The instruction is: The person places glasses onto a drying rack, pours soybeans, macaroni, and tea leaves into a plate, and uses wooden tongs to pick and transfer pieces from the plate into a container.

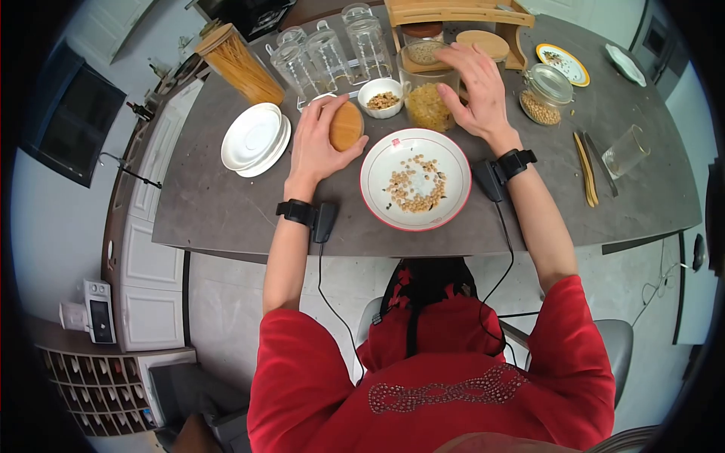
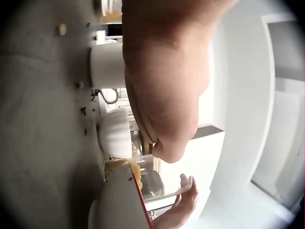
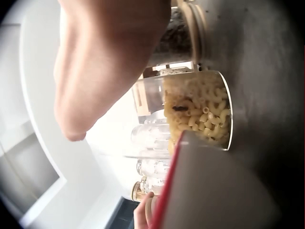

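In the head view my left hand (image 1: 316, 147) grips a round wooden lid (image 1: 347, 127) at its edge, thumb on the near side. My right hand (image 1: 480, 94) holds the upper part of a clear glass jar (image 1: 429, 79), which stands upright with macaroni (image 1: 429, 107) in its lower part. The macaroni (image 3: 202, 112) also shows through the glass in the right wrist view. Between my forearms sits a red-rimmed white bowl (image 1: 406, 147) with pale beans or seeds scattered in it. The underside of the lid is hidden.
Stacked white plates (image 1: 251, 140), a spaghetti jar (image 1: 245, 68) and glass bottles (image 1: 325, 60) stand left. A small white bowl (image 1: 381, 109) is behind the big bowl. On the right are a clip-top jar (image 1: 542, 102), tongs (image 1: 586, 170) and a drinking glass (image 1: 627, 151).
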Demonstrator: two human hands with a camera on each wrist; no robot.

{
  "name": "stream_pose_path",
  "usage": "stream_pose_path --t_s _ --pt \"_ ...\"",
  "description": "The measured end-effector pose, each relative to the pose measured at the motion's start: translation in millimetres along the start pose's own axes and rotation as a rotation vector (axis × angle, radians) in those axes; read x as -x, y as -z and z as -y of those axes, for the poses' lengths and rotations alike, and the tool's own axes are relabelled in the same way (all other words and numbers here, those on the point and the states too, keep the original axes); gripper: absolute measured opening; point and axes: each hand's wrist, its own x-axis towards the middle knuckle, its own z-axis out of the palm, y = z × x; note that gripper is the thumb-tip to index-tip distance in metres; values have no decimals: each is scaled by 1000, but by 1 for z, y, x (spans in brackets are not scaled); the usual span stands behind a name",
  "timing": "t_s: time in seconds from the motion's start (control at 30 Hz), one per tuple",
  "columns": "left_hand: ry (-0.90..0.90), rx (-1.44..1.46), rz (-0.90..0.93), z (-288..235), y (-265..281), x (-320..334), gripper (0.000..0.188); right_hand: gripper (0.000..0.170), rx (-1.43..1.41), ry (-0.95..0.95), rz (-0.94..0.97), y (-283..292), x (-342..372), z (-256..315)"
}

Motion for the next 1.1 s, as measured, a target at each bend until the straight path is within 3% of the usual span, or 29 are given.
stream_pose_path --t_s 0.07,0.1,0.13,0.17,0.27,0.4,0.47,0.5,0.57,0.6,0.67,0.8,0.97,1.1 --pt "1 14 -24 6 -10 1 76 32 33 72 216 -2 -12 -2" --pt "-13 12 -23 8 -13 1 77 32 35 82 218 0 -22 0" --pt "-27 11 -17 9 -15 1 78 29 17 3 384 4 -35 5" --pt "-43 -4 -13 10 -15 2 79 31 -2 -80 551 5 -43 9" --pt "-51 21 -42 11 -17 6 79 44 108 -77 697 -4 -57 2" --pt "-59 16 -48 11 -20 8 79 44 35 -144 863 -12 -87 5" --pt "-39 20 -45 11 -20 9 78 43 5 -386 1097 -19 -96 7" --pt "-41 19 -44 11 -20 9 78 43 4 -387 1096 -23 -102 7" --pt "-51 13 -49 12 -21 8 78 39 19 -713 1306 -29 -113 9" --pt "-52 13 -47 12 -21 8 78 39 18 -714 1304 -35 -115 3" --pt "-33 16 -47 12 -21 9 78 34 188 -492 1333 -49 -112 -7" --pt "-37 15 -53 12 -21 9 78 36 308 -470 1416 -65 -100 -5" --pt "-43 20 -59 13 -22 9 78 28 250 -505 1357 -51 -103 4" --pt "-46 9 -63 13 -22 8 79 19 55 -544 1199 -44 -104 -1"
